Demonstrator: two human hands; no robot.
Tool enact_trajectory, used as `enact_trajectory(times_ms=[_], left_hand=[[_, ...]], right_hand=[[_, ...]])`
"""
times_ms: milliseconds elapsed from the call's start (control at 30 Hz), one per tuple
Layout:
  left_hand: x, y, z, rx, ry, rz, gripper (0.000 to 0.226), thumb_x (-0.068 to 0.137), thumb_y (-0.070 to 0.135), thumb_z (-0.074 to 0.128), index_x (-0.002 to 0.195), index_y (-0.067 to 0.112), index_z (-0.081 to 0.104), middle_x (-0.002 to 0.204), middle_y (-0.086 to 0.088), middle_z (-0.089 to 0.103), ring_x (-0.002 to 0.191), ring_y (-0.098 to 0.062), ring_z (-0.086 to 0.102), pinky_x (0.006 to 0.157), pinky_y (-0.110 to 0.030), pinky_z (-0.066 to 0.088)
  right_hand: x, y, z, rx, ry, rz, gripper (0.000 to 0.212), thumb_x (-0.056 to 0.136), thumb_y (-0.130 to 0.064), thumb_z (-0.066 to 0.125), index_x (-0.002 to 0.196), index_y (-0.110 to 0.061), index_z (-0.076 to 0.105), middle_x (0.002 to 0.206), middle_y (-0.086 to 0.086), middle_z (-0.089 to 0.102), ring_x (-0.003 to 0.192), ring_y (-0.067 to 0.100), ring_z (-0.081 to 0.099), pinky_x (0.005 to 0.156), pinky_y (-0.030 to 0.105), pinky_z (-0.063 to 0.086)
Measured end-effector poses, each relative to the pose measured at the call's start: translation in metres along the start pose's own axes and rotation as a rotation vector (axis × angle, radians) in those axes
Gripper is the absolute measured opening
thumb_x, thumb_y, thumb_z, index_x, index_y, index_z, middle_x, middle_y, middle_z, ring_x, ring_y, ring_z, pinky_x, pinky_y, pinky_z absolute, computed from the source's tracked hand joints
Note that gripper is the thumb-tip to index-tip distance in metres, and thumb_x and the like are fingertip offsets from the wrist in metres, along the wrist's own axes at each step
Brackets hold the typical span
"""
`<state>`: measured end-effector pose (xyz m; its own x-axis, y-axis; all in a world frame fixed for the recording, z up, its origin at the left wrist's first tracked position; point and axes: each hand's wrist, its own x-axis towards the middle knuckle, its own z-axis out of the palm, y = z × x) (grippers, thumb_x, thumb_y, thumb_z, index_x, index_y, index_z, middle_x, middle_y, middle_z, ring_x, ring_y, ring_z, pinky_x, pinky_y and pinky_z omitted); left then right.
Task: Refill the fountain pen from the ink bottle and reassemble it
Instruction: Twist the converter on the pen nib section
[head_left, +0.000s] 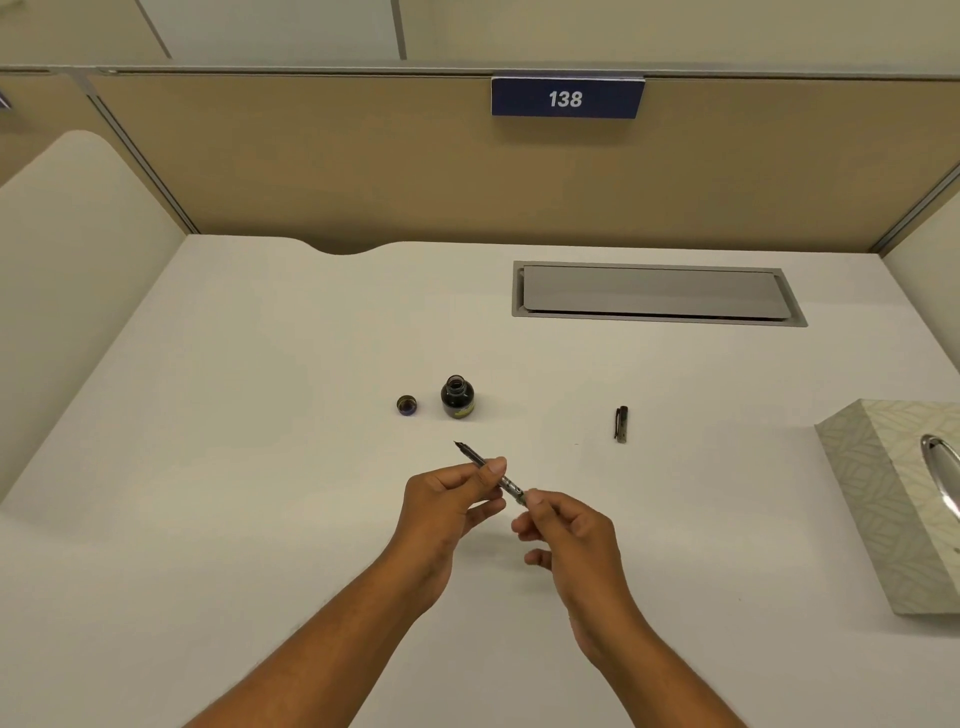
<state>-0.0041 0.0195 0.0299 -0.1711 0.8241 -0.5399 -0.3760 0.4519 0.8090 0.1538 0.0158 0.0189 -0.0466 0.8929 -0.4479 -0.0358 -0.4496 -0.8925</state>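
Note:
Both hands hold the fountain pen (474, 457) above the white desk (260, 415), its nib pointing up and to the left toward the ink bottle. My left hand (447, 501) pinches the grip section. My right hand (566, 525) pinches the rear end, where the clear converter shows between the two hands. The dark ink bottle (457, 397) stands uncapped beyond the nib. Its round cap (406, 405) lies just to its left. A dark pen part with a clip (621, 424) lies on the desk to the right.
A patterned tissue box (898, 499) sits at the right edge. A grey cable hatch (654, 293) is set into the desk at the back. Tan partition walls with a blue sign reading 138 (566, 97) close off the rear and sides.

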Motion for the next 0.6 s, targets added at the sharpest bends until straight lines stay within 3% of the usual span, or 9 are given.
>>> enact_trajectory(times_ms=[200, 300, 400, 533, 600], left_hand=[[0.005, 0.000, -0.002, -0.058, 0.043, -0.011, 0.035, 0.072, 0.037, 0.090, 0.092, 0.009, 0.087, 0.084, -0.005, 0.079, 0.078, -0.012, 0.075, 0.083, -0.028, 0.064], [0.013, 0.008, -0.007, -0.164, 0.119, 0.009, 0.024, 0.076, 0.028, 0.090, 0.088, 0.007, 0.087, 0.081, -0.005, 0.076, 0.073, -0.014, 0.072, 0.077, -0.026, 0.064], [0.021, 0.019, -0.017, -0.233, 0.217, 0.041, 0.010, 0.086, 0.018, 0.086, 0.081, 0.010, 0.087, 0.079, -0.003, 0.077, 0.071, -0.015, 0.070, 0.072, -0.024, 0.064], [0.028, 0.024, -0.027, -0.216, 0.289, 0.072, 0.017, 0.090, 0.020, 0.084, 0.074, 0.014, 0.087, 0.078, 0.000, 0.077, 0.074, -0.015, 0.069, 0.073, -0.024, 0.064], [0.028, 0.020, -0.027, -0.209, 0.288, 0.056, 0.016, 0.090, 0.020, 0.084, 0.076, 0.013, 0.087, 0.079, -0.001, 0.077, 0.075, -0.016, 0.068, 0.073, -0.024, 0.065]], right_hand=[[0.002, 0.001, -0.003, -0.008, 0.103, -0.087, 0.012, 0.092, -0.016, 0.079, 0.093, -0.028, 0.082, 0.094, -0.017, 0.080, 0.092, 0.012, 0.072, 0.070, 0.022, 0.059], [0.007, 0.005, -0.011, -0.040, 0.131, -0.084, 0.010, 0.089, -0.019, 0.081, 0.092, -0.029, 0.083, 0.092, -0.020, 0.079, 0.089, 0.014, 0.071, 0.072, 0.020, 0.055], [0.016, 0.012, -0.024, -0.091, 0.177, -0.101, 0.010, 0.087, -0.021, 0.083, 0.089, -0.031, 0.083, 0.088, -0.022, 0.079, 0.084, 0.004, 0.070, 0.077, 0.020, 0.050], [0.038, 0.027, -0.039, -0.289, 0.237, -0.204, 0.014, 0.089, -0.022, 0.082, 0.088, -0.036, 0.080, 0.088, -0.026, 0.077, 0.086, -0.005, 0.070, 0.075, 0.013, 0.049], [0.051, 0.037, -0.044, -0.387, 0.257, -0.244, 0.012, 0.091, -0.019, 0.080, 0.096, -0.030, 0.081, 0.092, -0.016, 0.079, 0.095, 0.004, 0.070, 0.086, 0.025, 0.054]])
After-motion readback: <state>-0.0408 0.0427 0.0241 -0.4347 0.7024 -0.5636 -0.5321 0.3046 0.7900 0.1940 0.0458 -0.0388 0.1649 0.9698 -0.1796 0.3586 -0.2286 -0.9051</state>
